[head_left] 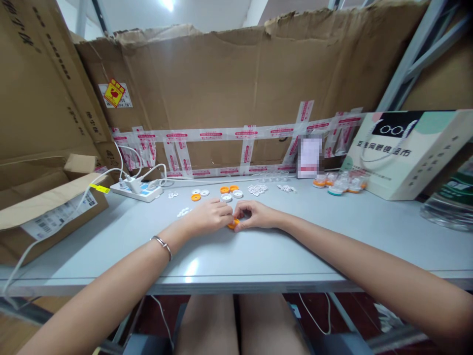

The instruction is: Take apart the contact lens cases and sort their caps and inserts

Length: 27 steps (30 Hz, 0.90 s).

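Observation:
In the head view, an orange round plastic part (233, 224) lies low at the table top between my hands. My right hand (258, 216) pinches its right side with thumb and bent fingers. The closed fingers of my left hand (210, 216) reach over its left side and cover much of it; whether a smaller piece is under those fingertips cannot be seen. Just beyond stand white round parts (237, 194) and orange round parts (224, 190). Another orange ring (195, 197) sits farther left, and small white pieces (183, 212) lie by my left hand.
Piles of small white parts (257, 190) lie behind my right hand. Clear-topped round items (347, 183) are grouped at right, before a paper bag (399, 158) and a plastic bottle (453, 197). A power strip (138, 190) and open carton (55, 217) occupy the left. Cardboard (221, 84) walls the back.

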Tool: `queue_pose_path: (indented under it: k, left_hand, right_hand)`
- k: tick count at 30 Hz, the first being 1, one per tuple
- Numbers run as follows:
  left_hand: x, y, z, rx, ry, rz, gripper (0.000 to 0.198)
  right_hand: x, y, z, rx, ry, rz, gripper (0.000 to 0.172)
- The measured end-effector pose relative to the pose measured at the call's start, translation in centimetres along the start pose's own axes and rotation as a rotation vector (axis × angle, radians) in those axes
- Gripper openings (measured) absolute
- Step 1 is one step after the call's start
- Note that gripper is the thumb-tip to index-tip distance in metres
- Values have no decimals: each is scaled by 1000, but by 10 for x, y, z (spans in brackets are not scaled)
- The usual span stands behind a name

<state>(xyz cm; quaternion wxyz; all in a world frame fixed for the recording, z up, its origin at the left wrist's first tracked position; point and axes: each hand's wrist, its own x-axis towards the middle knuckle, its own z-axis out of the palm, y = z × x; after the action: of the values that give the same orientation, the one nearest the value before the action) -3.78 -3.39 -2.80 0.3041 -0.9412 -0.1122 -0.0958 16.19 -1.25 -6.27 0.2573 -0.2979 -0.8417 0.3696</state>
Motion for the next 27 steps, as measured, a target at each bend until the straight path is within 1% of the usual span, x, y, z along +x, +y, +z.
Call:
queue_pose_path:
  k: [8,20,27]
  left_hand:
    - [1,1,-5,85,14,86,26]
    - [2,0,-6,61,53,90,23]
    - [3,3,-7,66,59,68,19]
  right_hand:
    - [0,0,0,21,-3,-3,32]
    - [0,0,1,39,-6,13,33]
    - [-1,-3,1,21,-3,3,30]
